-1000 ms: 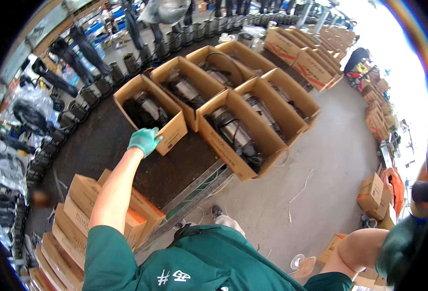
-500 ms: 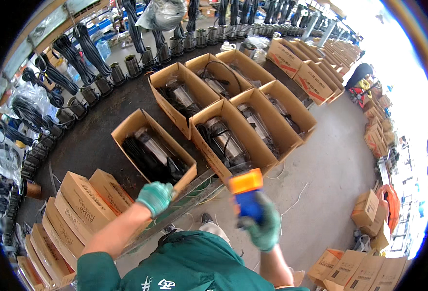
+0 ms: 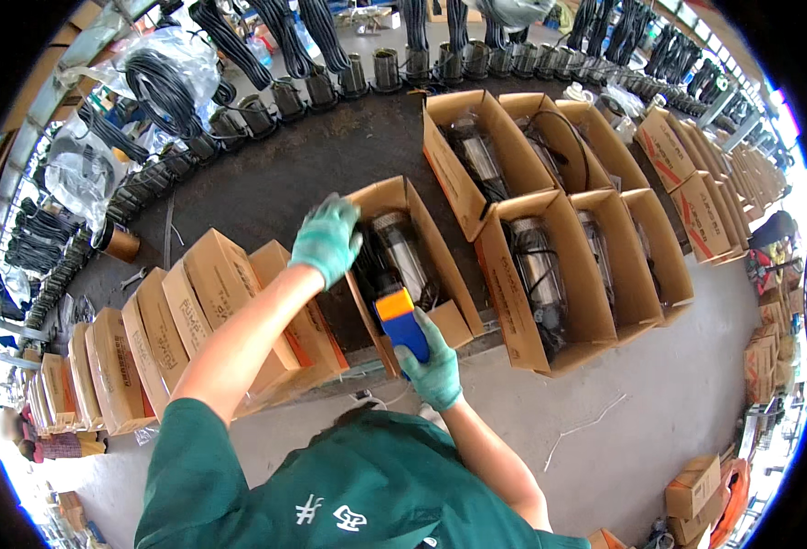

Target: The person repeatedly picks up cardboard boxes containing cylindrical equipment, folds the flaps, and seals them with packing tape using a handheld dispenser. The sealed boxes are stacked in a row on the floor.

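In front of me stands an open cardboard box [image 3: 458, 274] holding a shiny metal cylindrical pump [image 3: 400, 254] and black cable. My right hand [image 3: 436, 366], in a green glove, is closed around a blue, block-shaped item with an orange end [image 3: 408, 331]. Its orange end points over the box's near left part. My left hand [image 3: 327, 240], also gloved in green, lies at the box's far left edge. Its fingers look apart, and I see nothing held in them. The hand hides part of the box wall beneath it.
Right of this box, several open boxes [image 3: 513, 334] with pumps stand close together. Closed cartons [image 3: 225, 274] line up on the left. Metal cylinders with coiled black cables [image 3: 316, 87] edge the dark table [image 3: 239, 188] at the back. More cartons [image 3: 703, 220] stand far right.
My view has shifted, so the boxes now sit further right. My left hand has gone from the box's near corner to its far left edge. My right hand has brought the blue-and-orange item over the box.
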`<action>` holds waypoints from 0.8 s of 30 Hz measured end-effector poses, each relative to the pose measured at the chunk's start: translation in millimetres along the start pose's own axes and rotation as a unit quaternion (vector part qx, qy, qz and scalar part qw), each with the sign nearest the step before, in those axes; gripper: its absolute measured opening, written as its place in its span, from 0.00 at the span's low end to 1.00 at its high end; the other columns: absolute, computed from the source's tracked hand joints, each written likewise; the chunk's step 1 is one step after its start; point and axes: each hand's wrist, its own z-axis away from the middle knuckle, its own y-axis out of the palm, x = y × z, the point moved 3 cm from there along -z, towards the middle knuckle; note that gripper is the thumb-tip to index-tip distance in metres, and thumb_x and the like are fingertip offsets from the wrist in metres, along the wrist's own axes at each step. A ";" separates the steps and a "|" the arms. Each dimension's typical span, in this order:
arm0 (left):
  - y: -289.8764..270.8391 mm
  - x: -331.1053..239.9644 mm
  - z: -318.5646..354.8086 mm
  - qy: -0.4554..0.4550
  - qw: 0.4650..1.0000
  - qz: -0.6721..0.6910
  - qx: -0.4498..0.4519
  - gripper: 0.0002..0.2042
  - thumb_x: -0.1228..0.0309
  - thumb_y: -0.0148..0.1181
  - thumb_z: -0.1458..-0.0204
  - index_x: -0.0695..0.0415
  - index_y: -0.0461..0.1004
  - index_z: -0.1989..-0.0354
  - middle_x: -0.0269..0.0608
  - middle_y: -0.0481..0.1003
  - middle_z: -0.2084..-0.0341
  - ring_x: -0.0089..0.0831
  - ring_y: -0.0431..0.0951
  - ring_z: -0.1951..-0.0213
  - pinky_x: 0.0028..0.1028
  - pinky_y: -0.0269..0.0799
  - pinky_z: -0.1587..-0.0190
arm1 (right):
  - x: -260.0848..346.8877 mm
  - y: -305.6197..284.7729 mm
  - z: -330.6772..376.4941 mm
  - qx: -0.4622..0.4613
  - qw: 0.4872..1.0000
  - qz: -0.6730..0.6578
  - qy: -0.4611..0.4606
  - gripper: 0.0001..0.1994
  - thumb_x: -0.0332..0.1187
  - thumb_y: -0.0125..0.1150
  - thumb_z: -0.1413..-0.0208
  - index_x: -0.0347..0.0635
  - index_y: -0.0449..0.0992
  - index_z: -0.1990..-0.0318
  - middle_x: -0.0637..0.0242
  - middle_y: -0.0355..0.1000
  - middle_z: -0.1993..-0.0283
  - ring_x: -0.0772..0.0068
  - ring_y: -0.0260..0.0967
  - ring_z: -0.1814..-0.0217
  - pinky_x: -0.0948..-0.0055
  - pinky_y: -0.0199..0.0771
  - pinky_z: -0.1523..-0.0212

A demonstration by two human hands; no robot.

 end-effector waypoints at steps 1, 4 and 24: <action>4.4 19.1 -17.0 -0.021 0.997 0.045 -0.057 0.28 0.62 0.61 0.37 0.62 0.66 0.31 0.55 0.68 0.31 0.52 0.63 0.26 0.45 0.61 0.26 | 1.8 2.3 -0.8 -0.003 1.000 0.000 -0.006 0.35 0.32 0.70 0.38 0.45 0.64 0.24 0.61 0.79 0.46 0.76 0.76 0.49 0.71 0.79 0.47; 15.6 37.1 -61.9 -0.017 0.991 0.063 0.115 0.20 0.60 0.58 0.35 0.60 0.76 0.41 0.55 0.76 0.41 0.54 0.75 0.38 0.45 0.71 0.35 | 3.2 3.8 0.4 -0.008 1.000 -0.029 0.001 0.35 0.33 0.71 0.38 0.47 0.64 0.25 0.60 0.80 0.47 0.74 0.76 0.49 0.70 0.79 0.46; 33.1 14.7 -83.6 0.270 0.868 -0.052 0.413 0.34 0.35 0.66 0.49 0.54 0.84 0.48 0.46 0.84 0.56 0.47 0.83 0.52 0.43 0.79 0.50 | 1.3 -0.3 0.0 -0.080 0.995 -0.040 0.046 0.35 0.34 0.71 0.37 0.43 0.63 0.24 0.62 0.76 0.40 0.75 0.74 0.46 0.71 0.78 0.45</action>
